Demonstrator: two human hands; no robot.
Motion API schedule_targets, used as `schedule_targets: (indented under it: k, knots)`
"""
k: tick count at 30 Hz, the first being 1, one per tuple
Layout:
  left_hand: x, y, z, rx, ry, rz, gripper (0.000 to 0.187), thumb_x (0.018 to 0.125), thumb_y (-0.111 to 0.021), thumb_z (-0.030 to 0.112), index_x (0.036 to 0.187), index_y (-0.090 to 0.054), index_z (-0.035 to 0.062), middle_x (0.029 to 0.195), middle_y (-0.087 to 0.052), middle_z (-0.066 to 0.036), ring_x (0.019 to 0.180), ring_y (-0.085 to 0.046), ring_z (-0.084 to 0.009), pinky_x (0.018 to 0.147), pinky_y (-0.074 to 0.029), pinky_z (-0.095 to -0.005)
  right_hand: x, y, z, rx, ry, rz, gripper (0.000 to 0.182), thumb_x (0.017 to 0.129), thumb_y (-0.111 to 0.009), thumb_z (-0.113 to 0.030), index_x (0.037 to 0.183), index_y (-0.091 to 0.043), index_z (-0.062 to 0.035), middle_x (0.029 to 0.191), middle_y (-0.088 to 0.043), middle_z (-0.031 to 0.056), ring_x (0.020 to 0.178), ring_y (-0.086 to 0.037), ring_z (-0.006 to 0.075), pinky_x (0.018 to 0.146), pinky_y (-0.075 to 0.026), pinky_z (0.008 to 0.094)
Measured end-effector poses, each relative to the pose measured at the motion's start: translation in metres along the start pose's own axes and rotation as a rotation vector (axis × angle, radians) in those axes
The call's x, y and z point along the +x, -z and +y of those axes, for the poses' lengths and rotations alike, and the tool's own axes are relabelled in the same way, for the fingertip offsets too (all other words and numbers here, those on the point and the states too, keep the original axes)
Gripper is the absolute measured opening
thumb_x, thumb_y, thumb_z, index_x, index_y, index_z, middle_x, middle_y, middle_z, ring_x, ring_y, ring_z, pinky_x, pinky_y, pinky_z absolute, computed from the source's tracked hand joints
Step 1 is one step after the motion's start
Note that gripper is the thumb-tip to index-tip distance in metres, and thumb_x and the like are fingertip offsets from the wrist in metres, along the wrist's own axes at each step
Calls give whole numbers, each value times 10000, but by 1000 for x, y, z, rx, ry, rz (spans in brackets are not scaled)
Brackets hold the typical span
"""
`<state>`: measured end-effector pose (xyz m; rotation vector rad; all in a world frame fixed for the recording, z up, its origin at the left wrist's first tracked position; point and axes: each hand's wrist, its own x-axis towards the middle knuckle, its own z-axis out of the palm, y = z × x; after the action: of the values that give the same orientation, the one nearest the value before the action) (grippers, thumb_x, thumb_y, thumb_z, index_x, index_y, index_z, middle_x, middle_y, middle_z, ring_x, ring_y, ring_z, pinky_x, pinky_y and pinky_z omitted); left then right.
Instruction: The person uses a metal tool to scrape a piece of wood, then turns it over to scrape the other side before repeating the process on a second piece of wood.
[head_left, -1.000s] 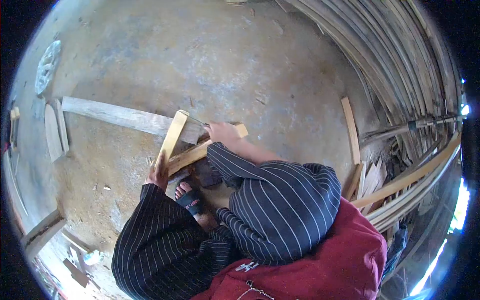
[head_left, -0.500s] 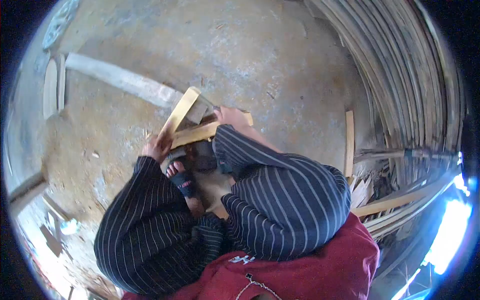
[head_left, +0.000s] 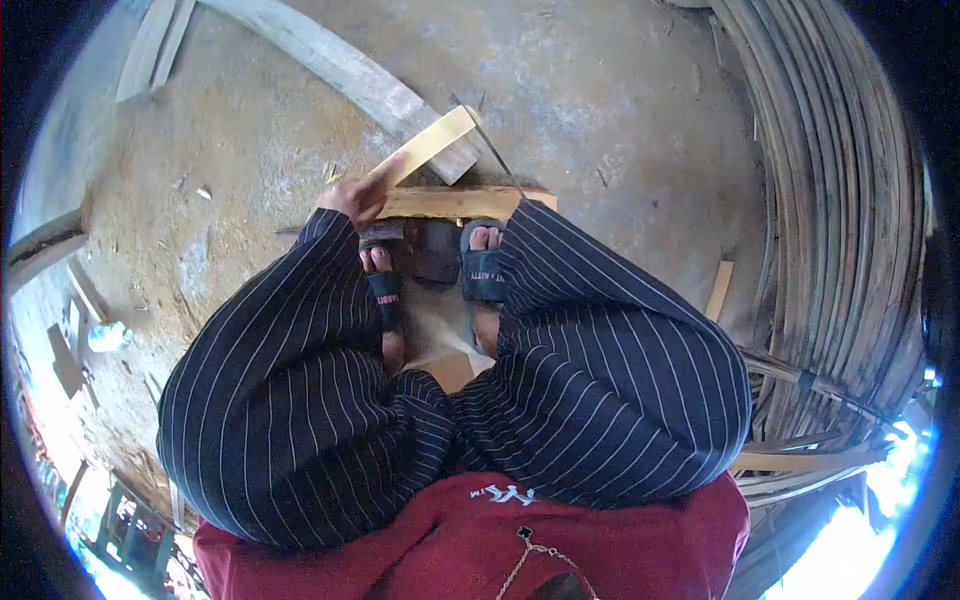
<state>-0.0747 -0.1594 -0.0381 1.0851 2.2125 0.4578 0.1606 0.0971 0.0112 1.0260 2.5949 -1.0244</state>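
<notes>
One hand [head_left: 352, 200] on pale wood strip [head_left: 430, 145]

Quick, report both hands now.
Left hand: closed on the pale wood strip.
Right hand: hidden behind the knee, cannot tell.

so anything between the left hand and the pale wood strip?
Nothing visible. The left hand is already on the lower end of the pale wood strip, which leans across the wooden block in front of the sandalled feet. The right hand is hidden behind the right knee.
</notes>
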Motion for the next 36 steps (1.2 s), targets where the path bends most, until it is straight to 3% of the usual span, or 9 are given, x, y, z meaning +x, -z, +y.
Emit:
schedule_targets:
  k: [5,8,13,17,24,25,28,29,36]
  knots:
    - [7,-3,-14,14,-32,228,492,786,-632,323,1259,-513,261,763,-603,-146,710,-620,-357,622,-505,-450,33,21,-31,-174,-80,-90,403,941,-409,-414,1008,-578,-55,940,-634,242,888,-615,417,784,-481,514]
    - [8,25,-5,-91,-227,71,550,794,-625,294,1318,-460,307,734,-584,-156,678,-612,-356,603,-495,-447,57,28,-51,-261,-75,-145,413,941,-402,-416,978,-594,-52,937,-634,242,877,-609,437,770,-480,520]
    - [0,18,17,51,-113,173,633,818,-604,257,1378,-349,407,701,-565,-176,638,-602,-358,570,-481,-459,82,19,-57,-223,0,-103,412,943,-397,-394,949,-605,-38,936,-631,246,881,-604,441,774,-469,530]
    - [2,19,19,-86,-103,110,633,835,-586,233,1376,-330,440,711,-572,-195,628,-599,-366,572,-481,-463,91,8,-56,-195,12,-78,414,942,-403,-383,926,-606,-22,920,-631,252,887,-602,440,782,-465,532]
    - [3,21,21,79,-73,90,654,811,-610,267,1370,-330,457,754,-602,-176,671,-626,-353,585,-506,-448,101,-5,-52,-176,116,-7,400,944,-408,-363,914,-602,-15,885,-629,259,824,-612,444,744,-478,538]
    - [1,24,27,89,-29,75,552,805,-617,294,1318,-438,392,770,-615,-163,679,-630,-354,607,-523,-444,98,-11,-48,-159,119,20,399,944,-408,-363,911,-601,-16,882,-629,259,813,-612,447,738,-481,536]
    - [9,-23,-11,21,-156,164,420,805,-621,314,1215,-537,288,812,-628,-154,708,-633,-358,631,-526,-461,81,-22,-42,-118,67,143,405,947,-398,-373,906,-601,-25,869,-629,260,786,-611,454,720,-489,529]
    - [11,-27,-13,14,-97,59,363,801,-624,346,1135,-565,219,857,-628,-148,748,-637,-357,655,-524,-465,79,-20,-44,-143,26,112,406,945,-404,-379,923,-601,-25,866,-627,260,804,-609,447,724,-485,526]
    - [5,-2,14,7,-13,81,392,795,-623,382,1146,-565,216,818,-634,-160,771,-632,-367,653,-515,-458,53,-2,-14,-191,-25,2,393,942,-405,-400,979,-573,-46,882,-636,231,850,-611,425,728,-488,513]
